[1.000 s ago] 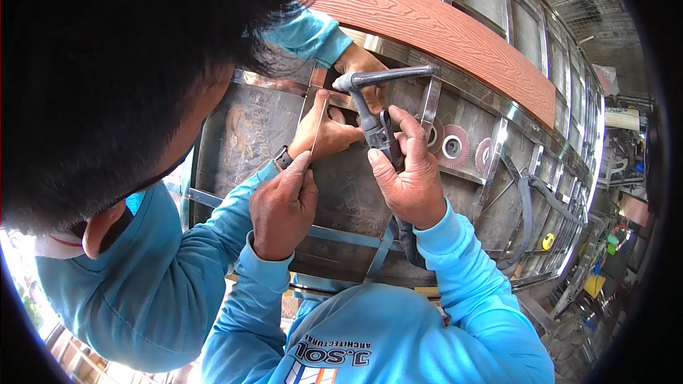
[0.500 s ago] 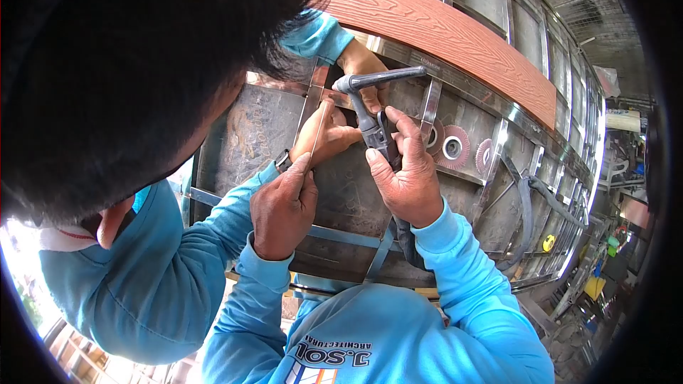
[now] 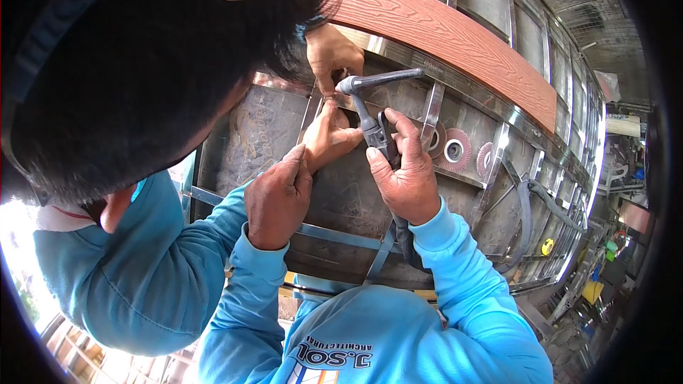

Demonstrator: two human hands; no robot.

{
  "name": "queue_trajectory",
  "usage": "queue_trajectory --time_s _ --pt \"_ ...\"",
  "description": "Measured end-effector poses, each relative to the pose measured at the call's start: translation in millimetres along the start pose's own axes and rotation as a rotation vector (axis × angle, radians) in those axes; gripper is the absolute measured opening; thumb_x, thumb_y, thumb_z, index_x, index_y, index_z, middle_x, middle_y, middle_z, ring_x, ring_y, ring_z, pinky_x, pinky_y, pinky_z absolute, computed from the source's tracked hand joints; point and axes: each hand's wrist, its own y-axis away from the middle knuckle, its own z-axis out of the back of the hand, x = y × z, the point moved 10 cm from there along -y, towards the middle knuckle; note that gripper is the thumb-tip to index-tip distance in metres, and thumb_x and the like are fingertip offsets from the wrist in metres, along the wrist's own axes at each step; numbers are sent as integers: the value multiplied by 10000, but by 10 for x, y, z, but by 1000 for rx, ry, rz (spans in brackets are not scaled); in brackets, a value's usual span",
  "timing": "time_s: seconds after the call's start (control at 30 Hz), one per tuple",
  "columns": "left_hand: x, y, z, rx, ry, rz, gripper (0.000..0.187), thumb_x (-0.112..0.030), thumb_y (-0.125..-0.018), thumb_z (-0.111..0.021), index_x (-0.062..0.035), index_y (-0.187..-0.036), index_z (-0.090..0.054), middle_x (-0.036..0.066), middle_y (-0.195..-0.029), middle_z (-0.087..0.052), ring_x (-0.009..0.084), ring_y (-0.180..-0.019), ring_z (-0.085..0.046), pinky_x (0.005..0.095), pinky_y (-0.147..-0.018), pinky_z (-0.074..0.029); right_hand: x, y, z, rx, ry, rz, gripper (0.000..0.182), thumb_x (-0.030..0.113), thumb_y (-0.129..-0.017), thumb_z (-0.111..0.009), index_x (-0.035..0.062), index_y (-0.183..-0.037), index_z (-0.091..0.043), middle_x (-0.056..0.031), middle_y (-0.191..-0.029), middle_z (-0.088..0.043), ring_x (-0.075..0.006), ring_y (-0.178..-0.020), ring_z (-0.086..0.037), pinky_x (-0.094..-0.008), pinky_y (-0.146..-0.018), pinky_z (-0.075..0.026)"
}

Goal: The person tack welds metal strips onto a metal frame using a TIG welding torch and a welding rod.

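My right hand (image 3: 407, 185) is wrapped around the handle of a TIG welding torch (image 3: 366, 110), its long back cap pointing right and its head near the frame joint. My left hand (image 3: 276, 205) is closed in a pinch, lower left of the torch; a thin rod seen in it earlier is hard to make out now. A co-worker's hand (image 3: 329, 139) reaches in just beyond my left fingertips. Above it, the co-worker's other hand (image 3: 331, 53) touches the metal frame (image 3: 346, 101) beside the torch head.
A red-brown wood-grain plank (image 3: 455, 35) lies across the metal framework. Flap discs (image 3: 457, 151) rest right of my right hand. Grey hose (image 3: 528, 220) and a yellow tape measure (image 3: 547, 247) lie farther right. The co-worker's head (image 3: 142, 85) fills the upper left.
The co-worker's upper hand has shifted left, from behind the torch to the left of its head. My left hand has moved slightly left and down. The torch is nearly still.
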Motion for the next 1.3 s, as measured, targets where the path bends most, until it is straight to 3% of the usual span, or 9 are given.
queue_trajectory --time_s 0.43,0.77,1.3 --pt "45 -14 -24 12 42 41 275 -175 -932 -660 -58 -1172 -727 211 -935 -733 386 -820 -721 455 -715 -572 23 28 7 -7 -48 -13 640 49 -934 -669 16 -1498 -368 -222 -1342 -607 -295 -1120 -674 -387 -973 -529" --pt "174 -302 -65 139 104 153 247 -207 -935 -639 -78 -1119 -743 206 -970 -732 399 -876 -713 465 -750 -564 -75 -29 -61 -11 31 1 607 88 -936 -674 66 -1481 -408 -231 -1282 -649 -342 -1141 -684 -395 -970 -532" --pt "226 -447 -175 163 1 125 255 -251 -945 -623 -114 -1105 -768 189 -976 -737 384 -903 -712 459 -799 -566 -204 -183 -188 -18 9 -10 530 97 -946 -661 91 -1435 -457 -233 -1299 -646 -373 -1187 -669 -400 -976 -537"
